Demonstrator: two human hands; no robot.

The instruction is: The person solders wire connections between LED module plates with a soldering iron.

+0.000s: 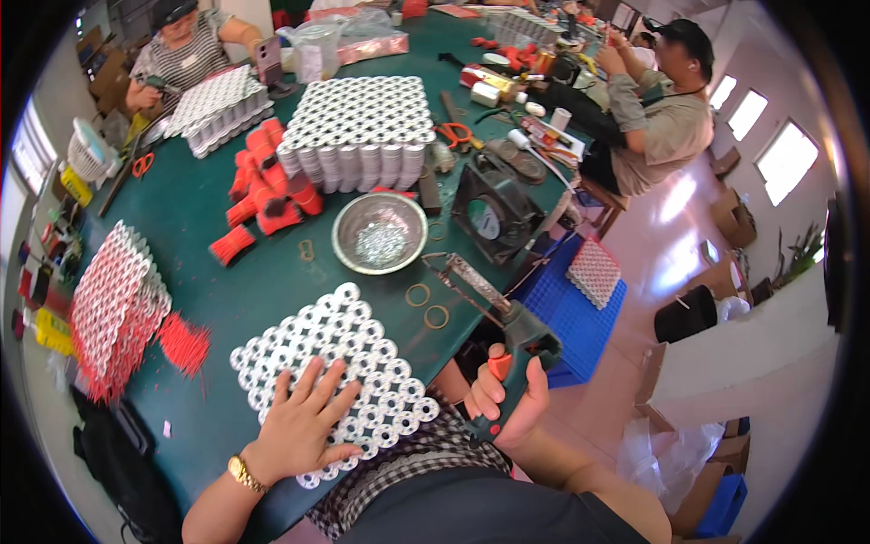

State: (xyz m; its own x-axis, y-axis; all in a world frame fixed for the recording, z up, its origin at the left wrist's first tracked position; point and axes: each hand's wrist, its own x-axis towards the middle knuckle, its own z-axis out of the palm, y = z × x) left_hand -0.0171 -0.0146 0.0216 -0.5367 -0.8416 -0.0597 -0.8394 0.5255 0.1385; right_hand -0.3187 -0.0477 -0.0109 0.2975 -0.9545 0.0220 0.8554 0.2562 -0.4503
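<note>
left hand (304, 419) lay flat on the white spools (337, 381), right hand (509, 401) gripped a green tool (507, 331) off the table (208, 208) edge

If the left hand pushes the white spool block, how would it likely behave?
The spool block probably breaks apart, since it looks like many separate small spools packed together. Probably light. The left hand lies flat on it, which likely keeps them together.

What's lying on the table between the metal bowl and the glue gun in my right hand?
In the head view, two rubber band rings lie on the green table between the metal bowl and the glue gun in the right hand.
</note>
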